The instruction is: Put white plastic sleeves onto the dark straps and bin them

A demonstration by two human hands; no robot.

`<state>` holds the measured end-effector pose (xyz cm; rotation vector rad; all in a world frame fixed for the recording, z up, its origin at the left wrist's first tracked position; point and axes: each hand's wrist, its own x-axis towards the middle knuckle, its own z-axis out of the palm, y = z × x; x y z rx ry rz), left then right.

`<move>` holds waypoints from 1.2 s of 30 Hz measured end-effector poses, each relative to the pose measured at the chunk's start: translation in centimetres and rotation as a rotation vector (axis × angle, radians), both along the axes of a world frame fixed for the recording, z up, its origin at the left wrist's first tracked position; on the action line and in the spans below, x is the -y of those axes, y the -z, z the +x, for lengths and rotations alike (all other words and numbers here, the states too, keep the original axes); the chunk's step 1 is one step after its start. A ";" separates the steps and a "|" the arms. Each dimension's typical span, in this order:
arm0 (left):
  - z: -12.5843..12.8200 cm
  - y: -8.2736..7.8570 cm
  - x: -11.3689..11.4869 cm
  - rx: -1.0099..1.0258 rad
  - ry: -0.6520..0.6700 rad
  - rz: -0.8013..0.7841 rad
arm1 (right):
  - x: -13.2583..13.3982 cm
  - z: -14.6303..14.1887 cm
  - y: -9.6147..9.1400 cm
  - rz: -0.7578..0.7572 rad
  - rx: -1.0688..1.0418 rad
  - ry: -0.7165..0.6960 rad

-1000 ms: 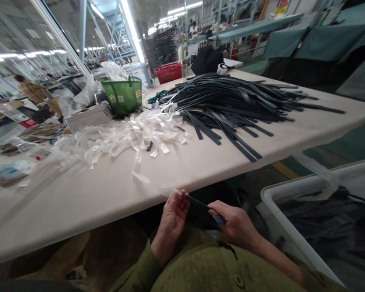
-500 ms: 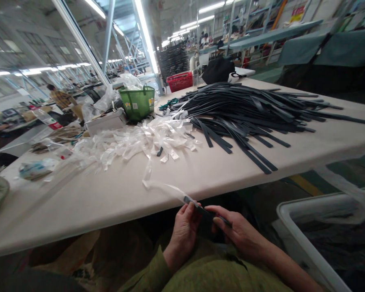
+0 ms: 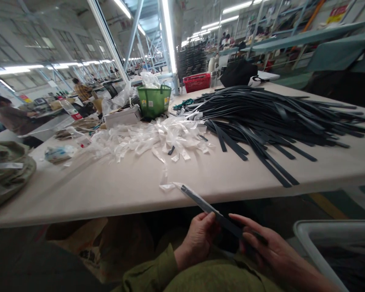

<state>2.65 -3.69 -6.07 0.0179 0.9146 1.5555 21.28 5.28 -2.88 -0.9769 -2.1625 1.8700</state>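
Note:
A dark strap [image 3: 196, 198] slants from the table's front edge down toward my lap. My left hand [image 3: 202, 235] pinches it between thumb and fingers, partway along. Lower down, my right hand [image 3: 266, 245] is closed round the same strap, its forefinger stretched along it. A translucent white strip [image 3: 170, 186] lies along the strap's far end and trails onto the table. Beyond it spreads a heap of similar white strips [image 3: 158, 136]. To the right lies a large bundle of dark straps [image 3: 261, 109], their ends fanned toward me.
On the table [image 3: 109, 190] stand a green bag [image 3: 154, 101], a red basket [image 3: 197, 82], a white box [image 3: 121, 117] and a black bag [image 3: 239, 73]. An olive cloth item [image 3: 9, 174] lies at left. A white-rimmed bin [image 3: 337, 227] stands at lower right. A person [image 3: 10, 113] sits at far left.
More of the strap now extends beyond my left hand, toward the table. My right hand has moved down and right along it. The view has swung to the left.

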 end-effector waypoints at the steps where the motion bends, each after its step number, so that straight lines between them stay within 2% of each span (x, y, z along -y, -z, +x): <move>1: -0.2 0.1 0.0 0.002 -0.034 -0.024 | -0.2 1.2 0.1 -0.031 0.023 0.011; 4: -0.3 0.4 0.1 0.009 -0.013 -0.057 | -0.5 3.0 0.5 0.022 0.072 0.081; 7: 0.4 0.7 0.0 0.004 0.071 -0.050 | -0.1 1.1 0.8 0.121 0.013 0.081; 9: 0.8 0.6 0.0 -0.016 0.089 -0.036 | 0.1 -0.5 0.9 0.142 -0.028 0.057; 11: 0.8 0.3 0.1 -0.073 0.101 -0.030 | -0.2 -0.9 0.9 0.147 -0.028 0.040; 17: 0.5 -0.3 0.5 -0.246 0.117 -0.018 | -0.9 1.9 0.8 0.157 0.056 0.035; 22: 0.7 -1.2 0.6 -0.358 0.302 0.080 | 0.2 -1.7 0.2 0.161 -0.081 0.047; 25: 0.1 -1.7 0.7 -0.386 0.235 0.083 | 0.1 -2.1 -0.1 0.123 -0.078 -0.003; 27: -0.5 -1.7 0.9 -0.407 0.131 0.042 | -0.3 -0.7 0.2 0.054 -0.009 -0.031; 30: -0.9 -1.0 1.1 -0.412 0.047 -0.022 | -0.7 1.2 1.1 -0.002 0.098 0.036; 32: -0.5 -0.4 1.1 -0.390 0.114 -0.027 | -0.6 0.8 1.6 0.022 0.097 0.068; 36: 0.5 0.1 0.8 -0.386 0.268 0.008 | -0.2 -1.9 1.5 0.121 -0.038 0.016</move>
